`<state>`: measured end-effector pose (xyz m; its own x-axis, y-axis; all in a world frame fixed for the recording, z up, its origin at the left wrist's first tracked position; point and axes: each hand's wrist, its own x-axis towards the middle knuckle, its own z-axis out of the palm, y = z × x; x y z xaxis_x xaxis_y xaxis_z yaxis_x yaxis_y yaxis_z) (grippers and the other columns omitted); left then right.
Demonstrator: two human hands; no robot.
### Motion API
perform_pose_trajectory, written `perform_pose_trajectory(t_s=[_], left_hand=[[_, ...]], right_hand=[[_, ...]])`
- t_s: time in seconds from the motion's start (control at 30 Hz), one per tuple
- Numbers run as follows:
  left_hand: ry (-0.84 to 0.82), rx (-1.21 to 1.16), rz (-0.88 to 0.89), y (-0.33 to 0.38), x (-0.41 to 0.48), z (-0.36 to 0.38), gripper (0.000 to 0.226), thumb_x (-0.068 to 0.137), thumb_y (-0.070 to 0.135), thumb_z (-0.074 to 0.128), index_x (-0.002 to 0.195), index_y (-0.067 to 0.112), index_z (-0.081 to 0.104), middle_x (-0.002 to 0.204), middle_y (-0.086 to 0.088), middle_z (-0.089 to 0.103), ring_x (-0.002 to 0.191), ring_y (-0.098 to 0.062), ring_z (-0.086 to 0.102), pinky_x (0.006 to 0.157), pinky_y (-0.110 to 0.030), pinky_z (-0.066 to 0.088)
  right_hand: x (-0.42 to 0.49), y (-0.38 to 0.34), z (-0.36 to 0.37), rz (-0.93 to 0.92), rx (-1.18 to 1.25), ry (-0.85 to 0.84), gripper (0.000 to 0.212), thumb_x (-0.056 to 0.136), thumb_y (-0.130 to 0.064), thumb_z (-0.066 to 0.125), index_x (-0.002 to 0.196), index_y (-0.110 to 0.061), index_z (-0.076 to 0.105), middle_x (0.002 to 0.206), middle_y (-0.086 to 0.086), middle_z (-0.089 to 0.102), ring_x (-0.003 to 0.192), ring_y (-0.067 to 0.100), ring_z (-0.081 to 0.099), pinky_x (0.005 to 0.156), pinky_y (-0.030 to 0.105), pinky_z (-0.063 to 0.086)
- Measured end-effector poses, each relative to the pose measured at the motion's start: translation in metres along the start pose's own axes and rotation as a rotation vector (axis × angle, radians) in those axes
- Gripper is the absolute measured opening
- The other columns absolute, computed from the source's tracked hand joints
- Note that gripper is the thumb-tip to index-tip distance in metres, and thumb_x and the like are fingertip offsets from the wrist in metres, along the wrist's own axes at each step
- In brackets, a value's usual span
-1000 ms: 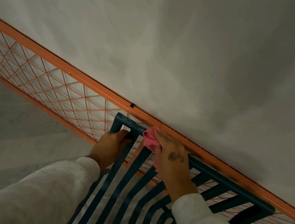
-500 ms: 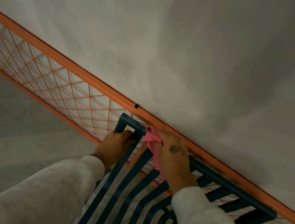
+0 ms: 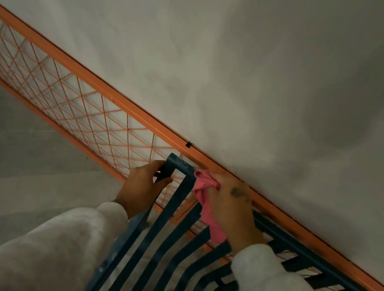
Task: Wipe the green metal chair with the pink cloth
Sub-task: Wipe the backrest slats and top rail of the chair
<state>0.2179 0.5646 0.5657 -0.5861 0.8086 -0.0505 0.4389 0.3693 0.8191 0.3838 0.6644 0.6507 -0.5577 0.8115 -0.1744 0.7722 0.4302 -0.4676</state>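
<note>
dark green slatted metal chair (image 3: 313,261), backrest set just beside orange mesh railing (image 3: 109,92): left hand (image 3: 140,187) curled round its corner post, seemingly to brace it, while right hand (image 3: 231,207) clutches crumpled pink cloth (image 3: 203,196) against the top rail for wiping.

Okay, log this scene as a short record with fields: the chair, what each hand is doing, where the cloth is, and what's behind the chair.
green metal chair: slatted back seen from above, set close against the railing
left hand: grips the chair frame at its top left corner
right hand: holds the cloth against the top rail
pink cloth: bunched under the right hand near the left corner, one end hanging over the slats
behind the chair: orange mesh railing, then a grey wall
</note>
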Motion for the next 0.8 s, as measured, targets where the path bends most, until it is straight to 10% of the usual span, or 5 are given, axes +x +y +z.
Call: perform_pose_trajectory(t_s=[0.23, 0.43, 0.63, 0.8], left_hand=[[-0.068, 0.067, 0.031, -0.001, 0.007, -0.006, 0.042, 0.089, 0.023, 0.066, 0.129, 0.014, 0.056, 0.121, -0.006, 0.067, 0.110, -0.020, 0.063, 0.090, -0.024, 0.041], [-0.126, 0.074, 0.051, 0.001, 0.009, -0.008, 0.039, 0.091, 0.023, 0.064, 0.128, 0.013, 0.057, 0.122, -0.005, 0.066, 0.111, -0.020, 0.062, 0.099, -0.034, 0.045], [-0.212, 0.104, 0.080, -0.004, 0.017, -0.016, 0.040, 0.090, 0.027, 0.064, 0.127, 0.012, 0.056, 0.120, -0.008, 0.066, 0.110, -0.021, 0.062, 0.097, -0.032, 0.044], [-0.261, 0.119, 0.127, -0.005, 0.024, -0.024, 0.033, 0.088, 0.027, 0.067, 0.117, 0.011, 0.064, 0.111, -0.005, 0.071, 0.100, -0.018, 0.066, 0.095, -0.035, 0.051]], right_hand=[[0.033, -0.041, 0.016, -0.056, -0.020, 0.005, 0.019, 0.099, -0.019, 0.053, 0.104, -0.008, 0.067, 0.091, 0.008, 0.067, 0.083, 0.022, 0.063, 0.074, 0.033, 0.057], [0.018, -0.039, 0.018, -0.278, -0.154, -0.052, 0.032, 0.096, -0.007, 0.057, 0.127, -0.006, 0.058, 0.113, 0.011, 0.066, 0.089, 0.020, 0.061, 0.079, 0.026, 0.053], [0.018, -0.007, -0.001, -0.032, -0.181, -0.123, 0.014, 0.095, -0.020, 0.061, 0.107, -0.014, 0.066, 0.087, -0.005, 0.057, 0.071, 0.008, 0.052, 0.056, 0.010, 0.041], [0.047, -0.059, 0.011, -0.174, -0.215, -0.124, 0.024, 0.098, -0.016, 0.054, 0.120, -0.012, 0.063, 0.099, 0.010, 0.066, 0.089, 0.025, 0.062, 0.082, 0.036, 0.057]])
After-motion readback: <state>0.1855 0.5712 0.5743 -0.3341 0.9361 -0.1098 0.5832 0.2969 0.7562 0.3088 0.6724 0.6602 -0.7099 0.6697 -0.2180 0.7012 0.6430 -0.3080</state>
